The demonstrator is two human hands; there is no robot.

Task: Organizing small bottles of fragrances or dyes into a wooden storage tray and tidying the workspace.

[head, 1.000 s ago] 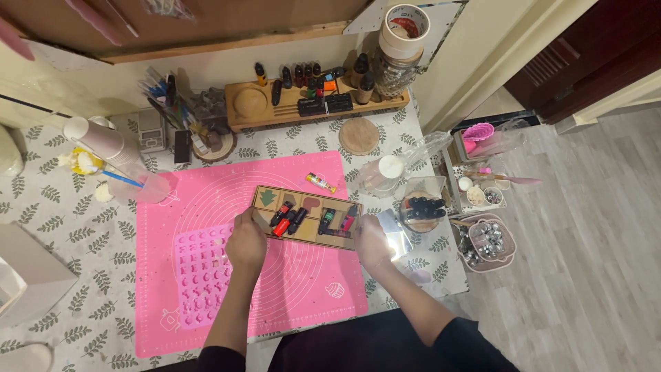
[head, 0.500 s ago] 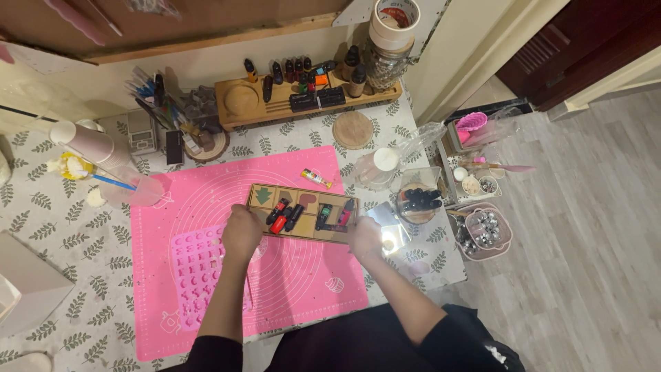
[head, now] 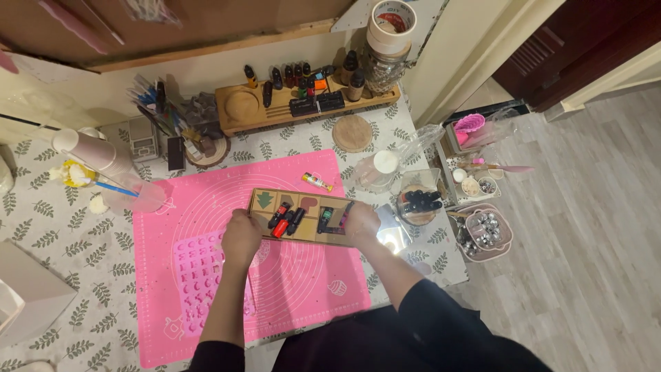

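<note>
A small wooden tray (head: 311,204) with shaped compartments sits on the pink silicone mat (head: 206,275). Several small dropper bottles (head: 288,220) with red and black caps lie in it. My left hand (head: 241,238) grips the tray's left end. My right hand (head: 361,224) grips its right end. Both thumbs rest over the near rim. One small yellow tube (head: 317,181) lies loose on the mat just beyond the tray.
A long wooden organiser (head: 303,103) with more bottles stands at the back. A round wooden coaster (head: 352,133), a lidded jar (head: 381,167), a clear tub of dark bottles (head: 421,202) and pink tubs of beads (head: 482,231) sit right. Brushes, scale and paper cups (head: 96,153) crowd the left.
The view has shifted slightly, and both hands stay on the ends of the wooden tray. The tray sits a little nearer the mat's middle.
</note>
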